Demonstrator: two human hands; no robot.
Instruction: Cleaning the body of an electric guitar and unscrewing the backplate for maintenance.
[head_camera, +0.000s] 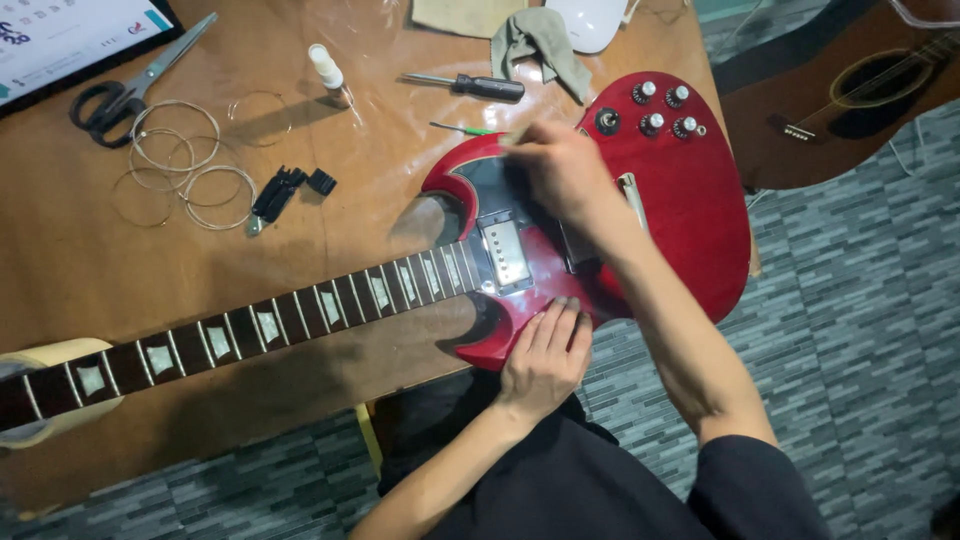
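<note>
Scissors (120, 85) and coiled strings (178, 165) lie far left on the tabletop (90, 260). The red guitar (690, 200) lies across it. My left hand (545, 355) presses flat on its lower edge, fingers together. My right hand (560, 170) pinches something small over the body; I cannot tell what.

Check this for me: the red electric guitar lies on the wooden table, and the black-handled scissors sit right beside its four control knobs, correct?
Not quite. In the head view the black-handled scissors lie at the table's far left corner, beside the coiled wire strings, far from the control knobs on the red electric guitar.
</note>
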